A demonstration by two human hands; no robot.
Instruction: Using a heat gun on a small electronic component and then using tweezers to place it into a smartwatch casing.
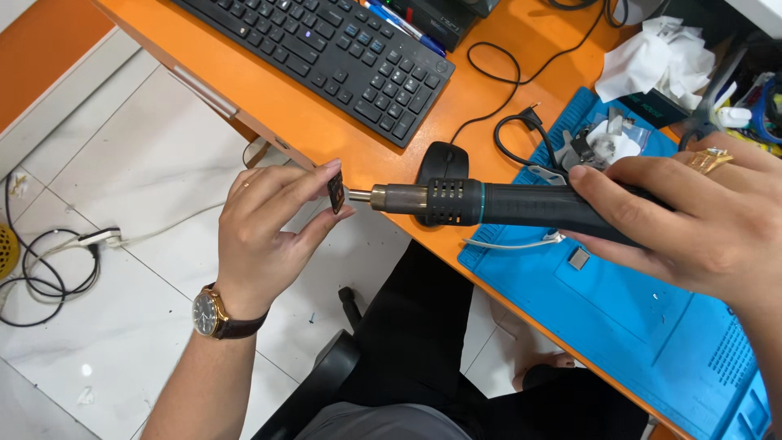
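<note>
One hot-air gun, gripped by right hand; one small dark chip at its nozzle, pinched by left hand; beyond: one keyboard, one mouse.

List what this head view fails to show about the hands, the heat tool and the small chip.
- Small dark chip: pinched by the left hand; its fingers cover most of it, and it is too small for detail.
- Hot air tool: rear end and any cord hidden under the right hand.
- Right hand: wrist cut off by the frame's right edge.
- Blue mat: far corner cut off by the lower right edge.
- Keyboard: top cut off by the upper edge.
</note>
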